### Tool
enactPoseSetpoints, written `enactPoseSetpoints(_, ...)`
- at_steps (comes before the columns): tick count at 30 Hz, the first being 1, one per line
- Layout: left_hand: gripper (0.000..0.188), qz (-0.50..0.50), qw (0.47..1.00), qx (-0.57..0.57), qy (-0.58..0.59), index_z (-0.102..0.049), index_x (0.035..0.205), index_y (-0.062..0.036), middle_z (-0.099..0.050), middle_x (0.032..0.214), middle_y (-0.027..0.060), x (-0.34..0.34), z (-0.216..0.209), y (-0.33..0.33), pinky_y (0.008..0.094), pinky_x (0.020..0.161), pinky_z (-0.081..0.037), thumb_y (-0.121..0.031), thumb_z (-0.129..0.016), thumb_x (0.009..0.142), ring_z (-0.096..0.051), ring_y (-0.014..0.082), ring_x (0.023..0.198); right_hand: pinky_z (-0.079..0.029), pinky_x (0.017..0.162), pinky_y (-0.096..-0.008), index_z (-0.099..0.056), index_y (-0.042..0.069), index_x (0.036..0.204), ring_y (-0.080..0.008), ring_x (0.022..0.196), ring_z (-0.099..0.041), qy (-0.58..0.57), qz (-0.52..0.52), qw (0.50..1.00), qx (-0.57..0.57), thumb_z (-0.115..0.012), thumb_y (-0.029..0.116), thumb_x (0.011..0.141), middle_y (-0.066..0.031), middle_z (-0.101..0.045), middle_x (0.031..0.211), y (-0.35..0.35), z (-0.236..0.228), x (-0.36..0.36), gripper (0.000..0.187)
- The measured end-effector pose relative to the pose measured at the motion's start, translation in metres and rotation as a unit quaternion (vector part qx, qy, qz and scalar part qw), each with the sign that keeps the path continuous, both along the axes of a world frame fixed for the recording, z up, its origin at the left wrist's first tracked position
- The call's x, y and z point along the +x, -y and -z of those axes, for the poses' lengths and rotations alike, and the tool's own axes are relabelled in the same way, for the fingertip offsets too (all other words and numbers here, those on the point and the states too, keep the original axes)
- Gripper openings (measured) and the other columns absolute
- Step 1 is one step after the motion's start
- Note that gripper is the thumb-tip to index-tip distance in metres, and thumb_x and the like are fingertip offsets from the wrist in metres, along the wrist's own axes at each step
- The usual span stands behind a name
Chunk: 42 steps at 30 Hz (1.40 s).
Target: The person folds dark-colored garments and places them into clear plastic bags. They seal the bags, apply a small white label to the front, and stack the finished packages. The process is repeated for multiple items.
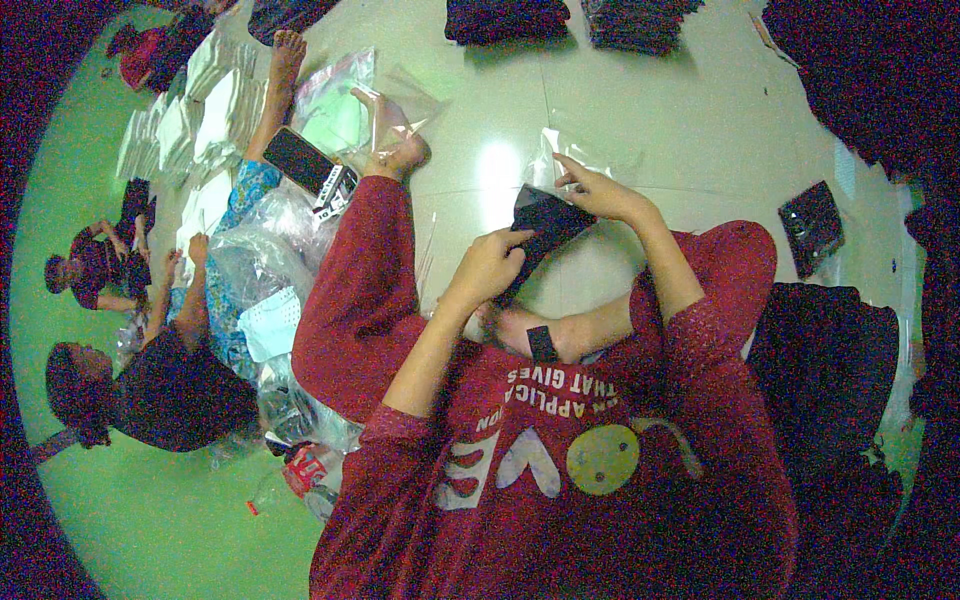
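The left hand point(492, 268) gripped the near left edge of a folded black cloth point(545, 225), fingers curled over it. The right hand point(605, 193) lay at the cloth's far right corner, forefinger extended; whether it was gripping could not be told. The cloth was between the hands, above the person's crossed legs.

If the left fingers loosened, the cloth could slip or unfold; the thin clear plastic point(549, 150) just beyond it could crease or snag if the right fingertips caught it.

Farther out, to the right, a flat black packet point(812, 228) lay on the floor point(705, 150), its shiny surface suggesting a clear wrapper around dark contents. To the left, crumpled clear bags point(258, 245) lay heaped beside a pale blue patterned piece point(270, 325); whether they held anything was unclear. Nearer on that side lay a red-labelled bottle point(305, 470), its contents indistinct.
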State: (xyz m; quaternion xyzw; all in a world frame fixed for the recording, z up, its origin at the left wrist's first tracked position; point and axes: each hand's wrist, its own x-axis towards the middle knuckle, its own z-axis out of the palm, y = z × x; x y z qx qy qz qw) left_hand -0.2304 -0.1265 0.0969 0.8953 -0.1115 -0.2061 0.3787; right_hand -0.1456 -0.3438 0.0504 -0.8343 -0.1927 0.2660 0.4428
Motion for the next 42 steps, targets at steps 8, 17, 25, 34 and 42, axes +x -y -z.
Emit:
enactPoseSetpoints(8,0.037,-0.194,0.973,-0.124,0.030,-0.057,0.109,-0.0002,-0.058,0.103,0.0236,0.009,0.047,0.025,0.0322,0.088,-0.041,-0.011,-0.045,0.076,-0.056,0.0307,0.097,-0.040,0.086,-0.0319,0.002,0.011,0.139,-0.0223,0.099,-0.052,0.029,0.103,0.994,-0.004,-0.053,0.018,0.085,-0.0144,-0.051,0.118,0.062,-0.028,0.010,0.077)
enactPoseSetpoints(17,0.048,-0.281,0.945,-0.115,0.119,-0.044,0.120,0.0046,-0.051,0.107,0.0250,-0.023,0.074,0.049,0.0339,0.088,-0.038,-0.004,-0.044,0.073,-0.050,0.0349,0.100,-0.046,0.072,-0.0300,0.013,0.004,0.135,-0.0187,0.088,-0.056,-0.120,0.162,0.979,0.021,-0.054,0.029,0.086,-0.0162,-0.052,0.115,0.071,0.005,-0.016,0.087)
enactPoseSetpoints(25,0.051,-0.241,0.956,-0.133,0.107,-0.039,0.123,0.0057,-0.044,0.113,0.0289,-0.025,0.071,0.060,0.0379,0.092,-0.035,-0.004,-0.046,0.073,-0.044,0.0405,0.106,-0.042,0.044,-0.0263,0.005,0.000,0.135,-0.0137,0.049,-0.052,-0.209,0.111,0.972,-0.005,-0.055,0.032,0.085,-0.0083,-0.063,0.076,0.042,0.019,-0.030,0.084)
enactPoseSetpoints(34,0.053,-0.224,0.957,-0.151,0.101,-0.037,0.124,0.0049,-0.043,0.115,0.0285,-0.025,0.072,0.065,0.0376,0.091,-0.036,-0.002,-0.049,0.073,-0.044,0.0404,0.106,-0.038,0.048,-0.0252,-0.048,0.004,0.110,-0.0098,0.053,-0.047,-0.154,0.064,0.984,-0.061,-0.055,0.029,0.085,-0.0014,-0.054,0.063,0.030,0.020,-0.039,0.036)
enactPoseSetpoints(42,0.050,-0.242,0.952,-0.168,0.081,-0.041,0.123,0.0032,-0.047,0.111,0.0249,-0.025,0.073,0.062,0.0360,0.088,-0.039,-0.003,-0.048,0.074,-0.048,0.0376,0.102,-0.041,0.055,-0.0286,-0.053,0.005,0.096,-0.0134,0.061,-0.049,-0.021,0.093,0.993,-0.063,-0.050,0.026,0.086,-0.0057,-0.055,0.069,0.029,0.044,-0.042,0.023)
